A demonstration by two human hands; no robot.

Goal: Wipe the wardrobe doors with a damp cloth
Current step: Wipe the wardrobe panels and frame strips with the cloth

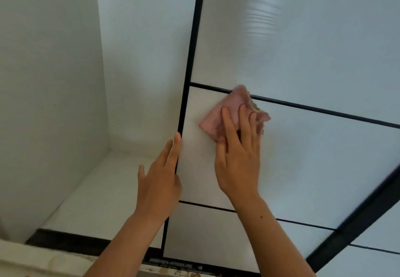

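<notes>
Here, a white wall fills the view from 8 to 11 o'clock, and beside it a pale shelf lies at 7 o'clock inside the open compartment. The left hand reaches up from 6 o'clock with the forearm rising toward 1 o'clock and the back of the hand to the camera. Its fingers are straight and slightly spread, with the longest fingertips resting along the black edge of the door. It grasps nothing.

The door stands with its long axis vertical. Its edge runs from 6 o'clock up to 12, leaning a little toward 1. A thin black bar crosses the door from centre out to 3 o'clock.

The pink cloth lies flat on the white panel just right of centre. It is a rumpled diamond with its long axis roughly 9 to 3 o'clock and one corner pointing to 12, lapping over the bar. The right hand comes up from 5 o'clock and lies palm down on the cloth. Its fingers are straight, parted and pointing toward 12, pressing the cloth to the door rather than curling round it. The thumb lies on the 9 o'clock side, below the cloth's lower edge.
</notes>
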